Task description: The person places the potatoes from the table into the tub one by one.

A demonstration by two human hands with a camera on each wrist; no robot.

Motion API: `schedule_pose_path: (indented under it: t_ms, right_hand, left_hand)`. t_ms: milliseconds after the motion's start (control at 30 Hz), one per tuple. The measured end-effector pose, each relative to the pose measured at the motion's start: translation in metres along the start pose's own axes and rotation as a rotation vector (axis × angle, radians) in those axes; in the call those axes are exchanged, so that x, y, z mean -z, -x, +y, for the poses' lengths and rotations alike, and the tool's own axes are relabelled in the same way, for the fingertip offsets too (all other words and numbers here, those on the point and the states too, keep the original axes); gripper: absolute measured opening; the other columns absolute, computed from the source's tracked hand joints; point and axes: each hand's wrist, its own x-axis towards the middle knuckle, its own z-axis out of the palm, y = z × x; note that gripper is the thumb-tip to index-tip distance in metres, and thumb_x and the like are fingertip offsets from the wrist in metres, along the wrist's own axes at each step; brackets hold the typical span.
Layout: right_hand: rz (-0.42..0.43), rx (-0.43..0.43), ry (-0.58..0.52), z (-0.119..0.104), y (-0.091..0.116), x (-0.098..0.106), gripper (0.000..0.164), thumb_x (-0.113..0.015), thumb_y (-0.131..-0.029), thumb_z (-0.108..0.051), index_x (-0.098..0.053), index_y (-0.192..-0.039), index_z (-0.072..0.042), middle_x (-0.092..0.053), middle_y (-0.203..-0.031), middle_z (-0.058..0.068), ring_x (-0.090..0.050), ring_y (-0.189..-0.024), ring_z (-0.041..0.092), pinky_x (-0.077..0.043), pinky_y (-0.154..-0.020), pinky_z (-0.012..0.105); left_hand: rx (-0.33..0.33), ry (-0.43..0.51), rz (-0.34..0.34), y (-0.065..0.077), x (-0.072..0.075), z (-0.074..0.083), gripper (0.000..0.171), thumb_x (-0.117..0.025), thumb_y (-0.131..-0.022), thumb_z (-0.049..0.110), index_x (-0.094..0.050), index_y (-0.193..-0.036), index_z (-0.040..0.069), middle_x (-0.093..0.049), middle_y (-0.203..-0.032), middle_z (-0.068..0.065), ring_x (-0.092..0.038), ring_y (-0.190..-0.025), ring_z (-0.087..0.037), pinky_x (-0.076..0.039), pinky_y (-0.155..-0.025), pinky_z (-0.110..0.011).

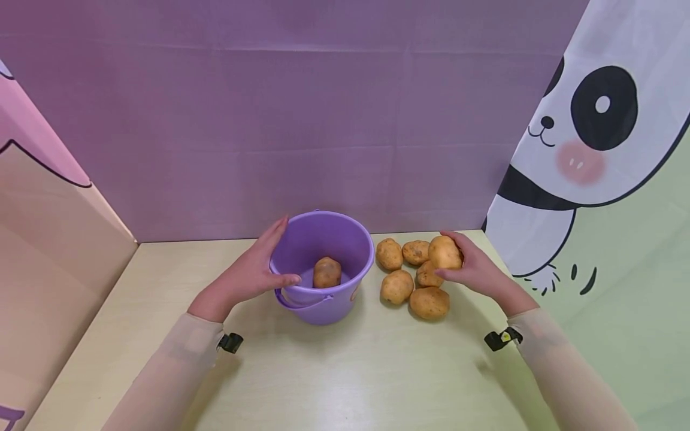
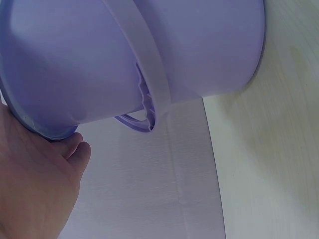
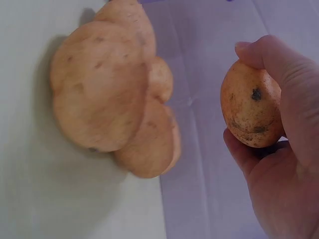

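A purple bucket stands upright on the table with one potato at its bottom. My left hand holds the bucket's rim at the left, thumb across the near edge; the left wrist view shows fingers at the rim and the handle hanging against the wall. To the right, my right hand grips a potato between thumb and fingers, raised above the others. Dark spots mark that held potato in the right wrist view. Several potatoes lie grouped between the bucket and my right hand.
The pale wooden table ends at a purple cloth backdrop close behind the bucket and potatoes. A panda-print panel borders the right side, and a pink and beige panel the left.
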Motion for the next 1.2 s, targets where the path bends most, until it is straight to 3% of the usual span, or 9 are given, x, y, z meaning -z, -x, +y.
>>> schedule_pose_path:
  t_ms: [167,300,1067,1200]
  right_hand:
    - [-0.027,0.019,-0.003,-0.011,-0.010,0.001,0.095,-0.090,-0.094,-0.016,-0.033,-0.170,-0.005,-0.053,-0.153,0.021,-0.064,-0.126,0.039,-0.056,-0.107,0.056]
    - [-0.048,0.028,0.008,-0.022,-0.017,0.001,0.096,-0.089,-0.095,-0.018,-0.032,-0.171,-0.005,-0.051,-0.156,0.021,-0.062,-0.128,0.040,-0.054,-0.109,0.059]
    - [-0.102,0.176,0.008,-0.082,-0.053,-0.009,0.095,-0.092,-0.090,-0.019,-0.040,-0.168,-0.010,-0.056,-0.152,0.017,-0.062,-0.129,0.035,-0.052,-0.111,0.056]
    - [-0.111,0.218,-0.009,-0.092,-0.058,-0.014,0.093,-0.093,-0.089,-0.020,-0.043,-0.167,-0.010,-0.059,-0.151,0.016,-0.063,-0.130,0.032,-0.052,-0.112,0.055]
  left_hand:
    - [-0.003,0.001,-0.001,0.000,0.000,-0.002,0.130,-0.091,-0.088,0.051,-0.008,-0.178,0.008,-0.004,-0.186,-0.013,-0.011,-0.169,-0.044,-0.023,-0.130,-0.069]
    - [-0.004,0.000,0.001,0.000,-0.001,-0.003,0.130,-0.091,-0.088,0.052,-0.008,-0.179,0.009,-0.004,-0.186,-0.013,-0.012,-0.169,-0.044,-0.024,-0.130,-0.069]
    - [0.002,-0.007,0.002,0.002,0.000,0.000,0.130,-0.091,-0.088,0.054,-0.009,-0.178,0.008,-0.004,-0.186,-0.012,-0.013,-0.169,-0.043,-0.024,-0.130,-0.068]
    - [0.003,0.001,0.003,0.002,0.000,0.001,0.129,-0.092,-0.088,0.047,-0.009,-0.178,0.008,-0.004,-0.186,-0.012,-0.013,-0.169,-0.044,-0.024,-0.130,-0.069]
